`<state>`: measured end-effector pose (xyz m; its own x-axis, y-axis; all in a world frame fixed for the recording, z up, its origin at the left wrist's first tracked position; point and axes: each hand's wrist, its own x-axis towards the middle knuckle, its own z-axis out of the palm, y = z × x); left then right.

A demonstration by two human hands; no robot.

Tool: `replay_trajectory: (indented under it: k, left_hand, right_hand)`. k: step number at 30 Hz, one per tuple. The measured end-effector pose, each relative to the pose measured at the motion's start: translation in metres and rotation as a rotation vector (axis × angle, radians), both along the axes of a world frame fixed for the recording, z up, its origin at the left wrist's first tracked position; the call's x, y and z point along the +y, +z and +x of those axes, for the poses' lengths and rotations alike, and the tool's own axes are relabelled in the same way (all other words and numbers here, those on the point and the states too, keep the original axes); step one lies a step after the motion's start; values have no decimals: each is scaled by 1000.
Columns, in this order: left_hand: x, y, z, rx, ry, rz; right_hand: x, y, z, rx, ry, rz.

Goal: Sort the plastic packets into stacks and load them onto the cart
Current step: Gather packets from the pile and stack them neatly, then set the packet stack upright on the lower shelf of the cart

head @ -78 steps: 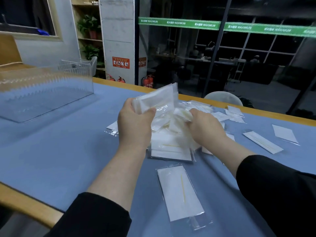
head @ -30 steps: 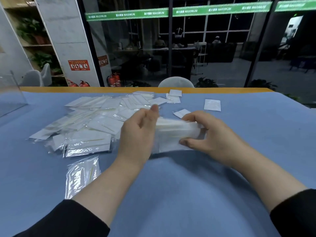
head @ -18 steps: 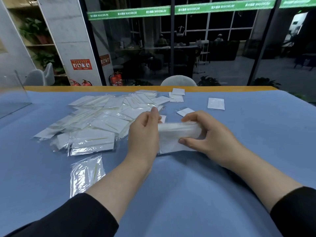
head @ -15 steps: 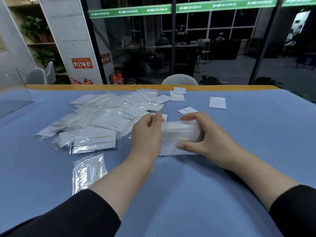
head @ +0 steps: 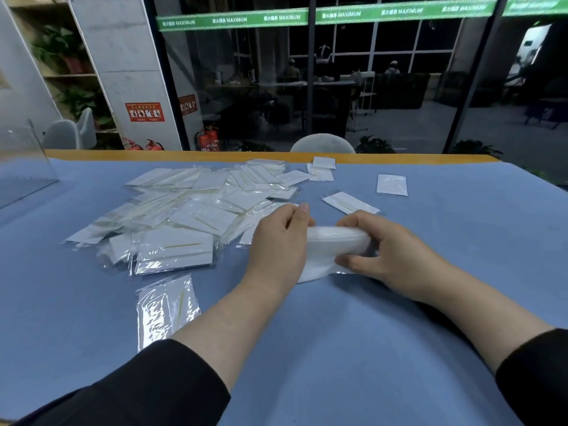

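I'm squaring a stack of packets (head: 333, 241) at table centre, left hand (head: 278, 244) and right hand (head: 396, 256) curled round its ends, loose pile (head: 190, 216) at ten o'clock; next, I judge, more sorting.

Both hands squeeze a stack of packets (head: 333, 241) on the blue table (head: 338, 348), left hand (head: 278, 244) and right hand (head: 390, 256) at either end. Loose pile of packets (head: 190, 210) sits just left of the stack, one packet (head: 392, 185) well behind it.
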<state>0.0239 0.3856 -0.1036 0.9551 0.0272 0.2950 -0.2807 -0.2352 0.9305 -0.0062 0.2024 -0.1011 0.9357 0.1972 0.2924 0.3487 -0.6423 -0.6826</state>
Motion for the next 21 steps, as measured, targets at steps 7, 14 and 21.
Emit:
replay_trajectory:
  k: [7, 14, 21]
  left_hand:
    - [19, 27, -33, -256, -336, 263]
    - [-65, 76, -138, -442, -647, 574]
    - [-191, 64, -326, -475, -1162, 333]
  right_hand:
    - [-10, 46, -57, -117, -168, -16]
    - [-67, 77, -245, -176, -473, -109]
    - [-128, 88, -500, -1, -834, -237]
